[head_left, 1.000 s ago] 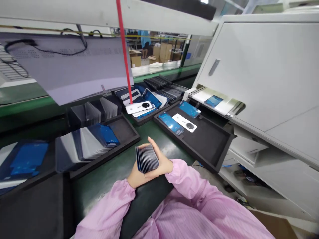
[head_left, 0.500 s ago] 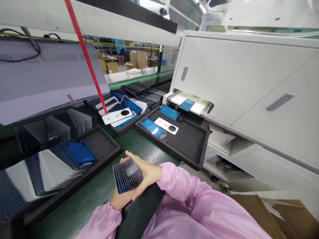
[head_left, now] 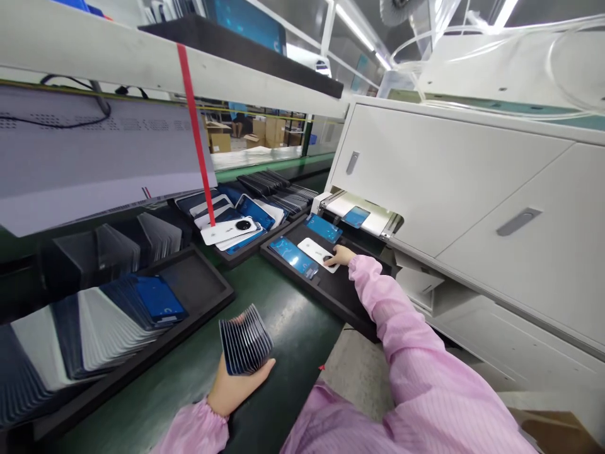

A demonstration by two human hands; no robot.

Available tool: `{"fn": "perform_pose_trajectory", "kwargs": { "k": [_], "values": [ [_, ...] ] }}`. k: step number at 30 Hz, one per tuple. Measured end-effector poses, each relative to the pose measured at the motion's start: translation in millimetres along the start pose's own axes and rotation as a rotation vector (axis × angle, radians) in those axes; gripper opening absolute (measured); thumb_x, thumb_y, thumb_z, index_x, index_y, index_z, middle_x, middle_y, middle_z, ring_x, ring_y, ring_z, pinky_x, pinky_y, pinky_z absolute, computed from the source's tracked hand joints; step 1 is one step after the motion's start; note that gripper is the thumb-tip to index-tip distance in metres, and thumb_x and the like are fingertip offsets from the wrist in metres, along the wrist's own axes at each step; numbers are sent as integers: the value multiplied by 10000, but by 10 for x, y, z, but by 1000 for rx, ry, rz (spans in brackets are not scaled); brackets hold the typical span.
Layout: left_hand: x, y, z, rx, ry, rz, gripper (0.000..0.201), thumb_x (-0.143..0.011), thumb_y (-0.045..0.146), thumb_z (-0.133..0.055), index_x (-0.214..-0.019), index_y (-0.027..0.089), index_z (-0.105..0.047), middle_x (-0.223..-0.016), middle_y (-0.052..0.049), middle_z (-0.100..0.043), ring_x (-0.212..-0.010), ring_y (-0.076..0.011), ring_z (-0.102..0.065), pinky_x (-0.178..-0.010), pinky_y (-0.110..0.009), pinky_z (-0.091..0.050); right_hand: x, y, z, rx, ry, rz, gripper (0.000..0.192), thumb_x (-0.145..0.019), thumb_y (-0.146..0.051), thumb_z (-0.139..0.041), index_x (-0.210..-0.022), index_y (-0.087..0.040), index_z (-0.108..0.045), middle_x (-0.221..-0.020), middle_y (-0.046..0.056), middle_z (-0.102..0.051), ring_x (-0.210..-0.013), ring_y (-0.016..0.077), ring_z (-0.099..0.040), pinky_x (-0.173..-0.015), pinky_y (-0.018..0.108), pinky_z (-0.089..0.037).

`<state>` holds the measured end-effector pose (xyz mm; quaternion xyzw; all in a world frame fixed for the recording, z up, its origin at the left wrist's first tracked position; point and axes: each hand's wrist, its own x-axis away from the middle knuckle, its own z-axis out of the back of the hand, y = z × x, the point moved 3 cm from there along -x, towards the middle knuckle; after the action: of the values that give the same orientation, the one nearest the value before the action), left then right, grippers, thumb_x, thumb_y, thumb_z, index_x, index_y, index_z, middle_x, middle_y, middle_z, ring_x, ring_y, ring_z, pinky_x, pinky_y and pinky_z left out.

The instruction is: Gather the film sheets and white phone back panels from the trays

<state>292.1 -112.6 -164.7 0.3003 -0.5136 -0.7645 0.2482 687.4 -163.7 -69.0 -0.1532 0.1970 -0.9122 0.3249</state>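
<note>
Near the front of the green bench, my left hand (head_left: pixel 236 384) is wrapped round a fanned stack of thin dark phone back covers (head_left: pixel 246 340), edges up. My right hand (head_left: pixel 341 255) reaches out over a black foam tray (head_left: pixel 347 299). Its fingers close on the camera end of a white phone back cover (head_left: pixel 312 250) lying there, partly hiding the round camera ring. On either side of that cover lie blue-filmed panels, one nearer (head_left: pixel 293 256) and one farther (head_left: pixel 324 228).
At left, a long black tray (head_left: pixel 203 277) holds rows of fanned blue and white covers (head_left: pixel 106 328). Another tray holds a loose pile of covers (head_left: pixel 236 230). A blue panel (head_left: pixel 356 217) sits on the conveyor (head_left: pixel 378 217) of a white machine (head_left: pixel 454 189). A red strip (head_left: pixel 196 132) hangs down.
My right hand has left the stack and moved forward right to the white cover in the tray. My left hand keeps the stack. The view has tilted up slightly.
</note>
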Motion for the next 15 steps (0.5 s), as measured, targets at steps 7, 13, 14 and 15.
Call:
{"fn": "perform_pose_trajectory", "kwargs": {
  "k": [7, 13, 14, 15],
  "values": [
    [-89, 32, 129, 91, 28, 96, 506, -694, 406, -671, -1136, 201, -536, -1084, -89, -632, -1139, -301, -554, -1051, -512, -354, 252, -175, 253, 32, 167, 74, 236, -753, -258, -674, -933, -118, -615, -949, 73, -648, -882, 198, -603, -786, 315, -478],
    [-133, -30, 179, 292, 55, 102, 556, -679, 391, -701, -1154, 186, -497, -1171, -109, -572, -1112, -270, -569, -1030, -484, -391, 1035, -689, 535, -404, 141, 505, 478, -726, -382, -687, -1137, -210, -513, -859, 8, -660, -716, 161, -634, -634, 263, -500],
    [-128, -37, 179, 283, 46, 102, 573, -668, 380, -714, -1161, 187, -495, -1182, -109, -568, -1121, -269, -563, -1040, -480, -382, 1134, -796, 504, -431, 26, 548, 527, -692, -376, -720, -1144, -214, -503, -796, -8, -656, -661, 154, -626, -587, 250, -491],
    [-120, -38, 175, 264, 30, 99, 589, -661, 367, -723, -1173, 190, -492, -1199, -109, -563, -1141, -270, -550, -1057, -481, -362, 1211, -905, 452, -416, -74, 579, 538, -675, -369, -735, -1137, -212, -507, -752, -20, -647, -622, 145, -613, -552, 237, -476]
  ]
}}
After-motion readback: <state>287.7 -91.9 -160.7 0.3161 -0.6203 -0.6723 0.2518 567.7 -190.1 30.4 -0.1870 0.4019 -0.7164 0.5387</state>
